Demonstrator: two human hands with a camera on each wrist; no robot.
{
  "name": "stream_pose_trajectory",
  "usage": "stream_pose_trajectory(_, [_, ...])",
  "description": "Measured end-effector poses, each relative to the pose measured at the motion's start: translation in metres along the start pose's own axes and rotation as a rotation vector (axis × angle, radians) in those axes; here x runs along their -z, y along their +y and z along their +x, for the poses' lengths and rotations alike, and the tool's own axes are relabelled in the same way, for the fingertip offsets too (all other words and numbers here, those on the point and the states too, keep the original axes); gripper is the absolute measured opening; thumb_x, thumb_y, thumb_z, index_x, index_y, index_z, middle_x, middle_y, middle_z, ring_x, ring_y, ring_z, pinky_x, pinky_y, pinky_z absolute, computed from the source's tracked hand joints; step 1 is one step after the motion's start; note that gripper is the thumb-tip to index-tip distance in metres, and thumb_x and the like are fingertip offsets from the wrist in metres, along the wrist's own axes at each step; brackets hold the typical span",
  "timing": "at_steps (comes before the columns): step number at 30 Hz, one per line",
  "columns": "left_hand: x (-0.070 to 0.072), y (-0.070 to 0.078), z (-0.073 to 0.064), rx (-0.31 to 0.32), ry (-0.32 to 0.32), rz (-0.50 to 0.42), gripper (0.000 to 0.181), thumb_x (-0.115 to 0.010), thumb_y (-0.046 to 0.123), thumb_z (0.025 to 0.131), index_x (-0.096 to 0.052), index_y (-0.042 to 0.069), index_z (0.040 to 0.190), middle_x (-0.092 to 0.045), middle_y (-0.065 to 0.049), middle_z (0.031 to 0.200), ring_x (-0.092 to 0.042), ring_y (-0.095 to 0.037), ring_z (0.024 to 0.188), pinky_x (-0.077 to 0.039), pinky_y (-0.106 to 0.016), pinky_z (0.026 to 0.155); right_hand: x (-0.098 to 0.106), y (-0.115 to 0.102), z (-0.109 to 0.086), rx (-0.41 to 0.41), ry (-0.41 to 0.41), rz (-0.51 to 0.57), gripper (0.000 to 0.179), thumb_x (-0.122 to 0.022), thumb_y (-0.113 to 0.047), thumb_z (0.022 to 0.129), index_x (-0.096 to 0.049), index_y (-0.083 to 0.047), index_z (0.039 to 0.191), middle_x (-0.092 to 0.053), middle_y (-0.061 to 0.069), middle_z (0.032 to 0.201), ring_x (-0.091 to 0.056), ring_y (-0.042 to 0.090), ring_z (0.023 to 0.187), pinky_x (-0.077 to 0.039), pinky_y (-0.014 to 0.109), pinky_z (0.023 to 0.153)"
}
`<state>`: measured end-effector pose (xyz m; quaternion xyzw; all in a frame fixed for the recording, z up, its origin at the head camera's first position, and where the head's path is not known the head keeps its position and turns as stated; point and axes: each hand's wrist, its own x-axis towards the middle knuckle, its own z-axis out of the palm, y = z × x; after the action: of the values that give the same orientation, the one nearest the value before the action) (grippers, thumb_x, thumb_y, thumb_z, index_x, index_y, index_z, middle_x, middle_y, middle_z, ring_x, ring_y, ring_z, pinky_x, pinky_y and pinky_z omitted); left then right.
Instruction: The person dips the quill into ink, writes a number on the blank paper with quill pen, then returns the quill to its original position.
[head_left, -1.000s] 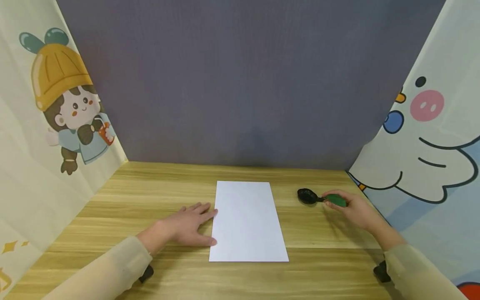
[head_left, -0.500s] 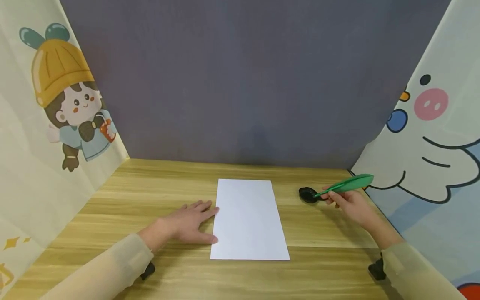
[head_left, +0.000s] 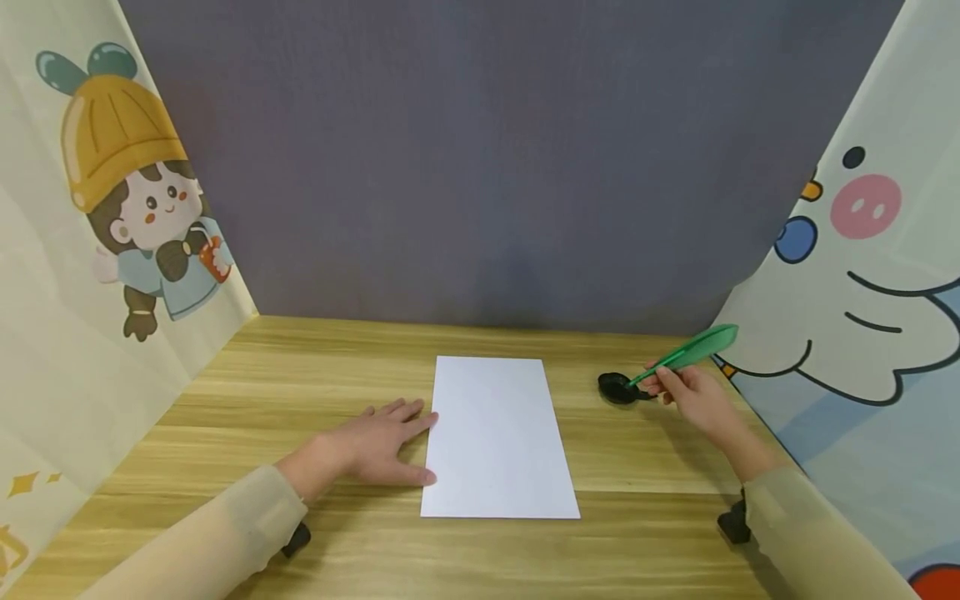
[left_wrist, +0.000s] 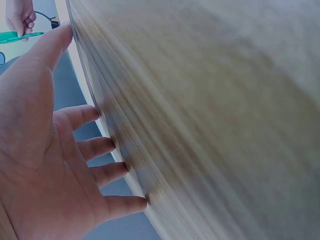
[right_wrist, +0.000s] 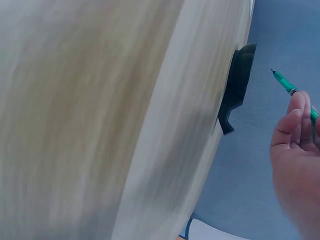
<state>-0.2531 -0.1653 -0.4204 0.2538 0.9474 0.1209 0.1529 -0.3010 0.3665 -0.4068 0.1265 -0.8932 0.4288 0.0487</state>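
Two hands over the table [head_left: 300,367]: left hand [head_left: 378,450] relaxed, fingers spread, thumb and forefinger touching the left edge of the paper [head_left: 498,437]; well right, a black stand [head_left: 615,388], then a green pen [head_left: 697,348], raised off it, pinched by the right hand [head_left: 701,402]!

- A strip of bare wooden table [head_left: 596,467] ran between the paper [head_left: 498,437] and the black spoon-shaped piece [head_left: 617,388], leaving a way through
- The left hand [head_left: 375,450] stood in the way along the paper's left edge, thumb and forefinger over it, while the near, far and right edges could be reached
- The right hand [head_left: 703,400] and its green pen [head_left: 693,346] took up the air above and right of the black spoon-shaped piece, though a gap parted the pen's tip from it
- The grey wall [head_left: 487,167] barred the far side
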Motion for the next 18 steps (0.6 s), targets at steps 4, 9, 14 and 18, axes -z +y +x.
stream_pose_trajectory(4, [0.0, 0.0, 0.0, -0.002, 0.0, -0.001, 0.102, -0.064, 0.081, 0.095, -0.032, 0.028, 0.175, -0.02, -0.011, 0.185, -0.017, -0.042, 0.171, -0.019, -0.073, 0.133, -0.003, 0.005, 0.006, -0.036, -0.022, -0.008, 0.048, -0.039, -0.023, 0.122, -0.057, 0.014, 0.147, -0.075, 0.025, 0.125, -0.073, 0.004, 0.1, -0.063, 0.03, 0.083])
stream_pose_trajectory(9, [0.001, 0.0, 0.0, -0.003, 0.006, -0.002, 0.101, -0.065, 0.08, 0.095, -0.032, 0.027, 0.175, -0.02, -0.011, 0.185, -0.018, -0.043, 0.17, -0.02, -0.074, 0.133, -0.007, 0.009, 0.012, -0.076, -0.056, 0.012, 0.048, -0.038, -0.02, 0.121, -0.054, 0.016, 0.15, -0.075, 0.027, 0.126, -0.071, -0.001, 0.098, -0.062, 0.029, 0.082])
stream_pose_trajectory(14, [0.001, 0.0, 0.0, -0.004, 0.004, 0.004, 0.101, -0.064, 0.081, 0.095, -0.032, 0.028, 0.175, -0.02, -0.011, 0.185, -0.018, -0.043, 0.17, -0.021, -0.074, 0.133, -0.011, 0.011, 0.015, -0.093, -0.045, 0.016, 0.046, -0.041, -0.019, 0.121, -0.056, 0.015, 0.148, -0.076, 0.025, 0.124, -0.072, 0.001, 0.096, -0.063, 0.03, 0.08])
stream_pose_trajectory(18, [0.001, 0.0, 0.001, -0.006, -0.001, 0.007, 0.101, -0.064, 0.081, 0.095, -0.032, 0.028, 0.175, -0.02, -0.011, 0.185, -0.018, -0.042, 0.171, -0.021, -0.073, 0.133, -0.015, 0.013, 0.016, -0.101, -0.043, 0.005, 0.044, -0.042, -0.019, 0.12, -0.06, 0.015, 0.144, -0.076, 0.026, 0.124, -0.072, 0.005, 0.096, -0.063, 0.03, 0.078])
